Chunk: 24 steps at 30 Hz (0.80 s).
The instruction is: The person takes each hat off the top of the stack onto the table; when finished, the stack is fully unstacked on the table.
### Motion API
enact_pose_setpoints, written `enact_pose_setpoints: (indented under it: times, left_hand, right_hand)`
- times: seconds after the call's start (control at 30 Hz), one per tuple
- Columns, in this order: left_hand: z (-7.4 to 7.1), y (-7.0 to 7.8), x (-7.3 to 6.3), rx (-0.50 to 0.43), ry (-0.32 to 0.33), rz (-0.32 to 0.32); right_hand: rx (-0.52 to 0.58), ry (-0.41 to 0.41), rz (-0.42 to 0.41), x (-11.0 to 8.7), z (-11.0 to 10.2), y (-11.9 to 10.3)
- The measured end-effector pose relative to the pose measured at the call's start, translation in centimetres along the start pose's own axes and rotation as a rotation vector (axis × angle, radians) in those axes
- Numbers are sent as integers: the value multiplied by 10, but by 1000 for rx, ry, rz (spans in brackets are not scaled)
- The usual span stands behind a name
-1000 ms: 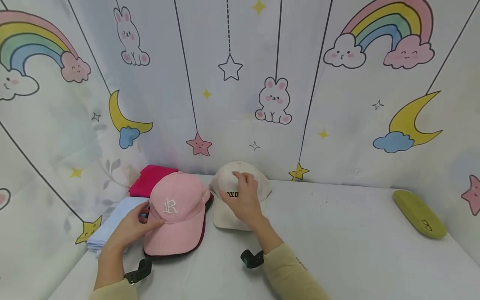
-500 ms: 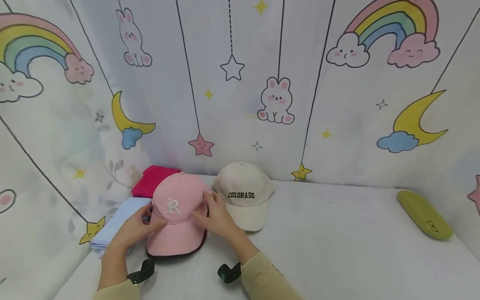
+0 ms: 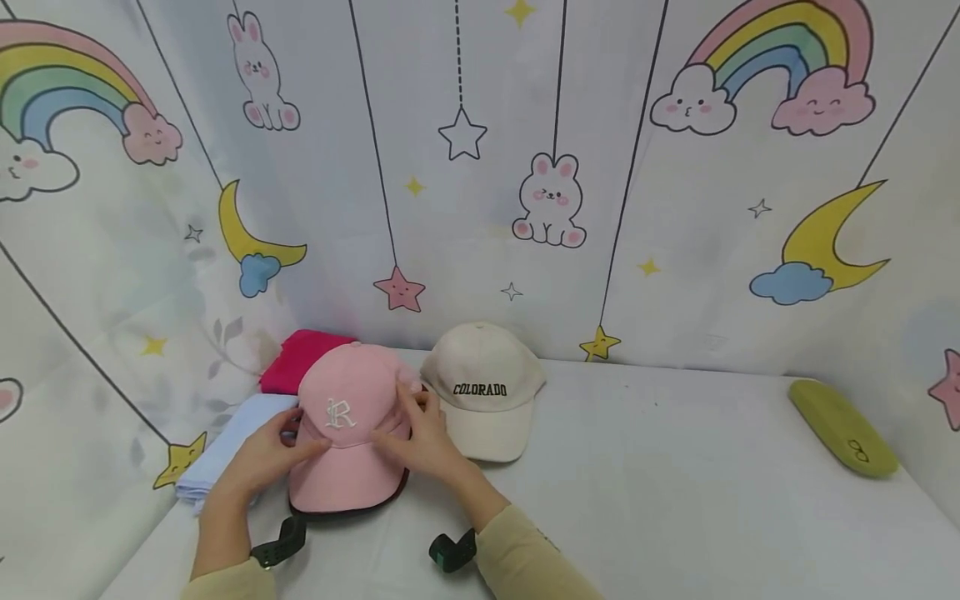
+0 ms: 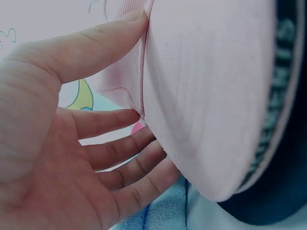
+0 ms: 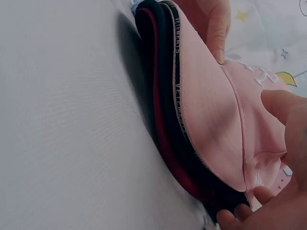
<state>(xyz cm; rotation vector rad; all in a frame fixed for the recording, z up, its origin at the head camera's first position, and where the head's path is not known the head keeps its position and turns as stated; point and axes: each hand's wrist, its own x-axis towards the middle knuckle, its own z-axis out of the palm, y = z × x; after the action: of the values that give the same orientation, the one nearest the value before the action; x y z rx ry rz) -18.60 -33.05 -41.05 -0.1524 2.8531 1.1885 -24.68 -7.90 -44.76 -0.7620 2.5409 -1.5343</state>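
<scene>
A pink baseball cap (image 3: 350, 475) with a white R sits on the white table, its brim facing me. Dark brims, one edged dark red (image 5: 165, 153), show stacked under it. My left hand (image 3: 258, 458) grips the cap's left side; in the left wrist view the thumb (image 4: 103, 45) presses where brim meets crown, fingers at the lower edge. On the right side my right hand (image 3: 427, 437) holds the cap, thumb on the crown front, fingers round the side; the crown creases there. Just right stands a cream cap (image 3: 483, 367) lettered COLORADO, apart from my hand.
Folded light blue cloth (image 3: 232, 442) lies left of the pink cap, and a bright pink folded cloth (image 3: 303, 358) is behind it. A green glasses case (image 3: 843, 429) lies at the far right. A patterned fabric backdrop (image 3: 480, 208) rises behind the table (image 3: 637, 500).
My right hand has moved left from in front of the cream cap to the pink cap's right side and taken hold there. The left hand has stayed on the cap's left side.
</scene>
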Motion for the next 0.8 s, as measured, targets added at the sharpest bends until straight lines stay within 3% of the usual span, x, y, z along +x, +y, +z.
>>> enact_pose_setpoints:
  times: [0.27,0.53,0.8]
  left_hand:
    - [-2,2,-3,-52,-10,-9]
    - [-7,6,-5,-7,39,2]
    - [-10,17,-8,-44,105,21]
  right_hand:
    - [47,-24,-42,0,-1,-5]
    - [108,-49,-66,2,-4,-10]
    - [143,-49,-81,4,-17,-17]
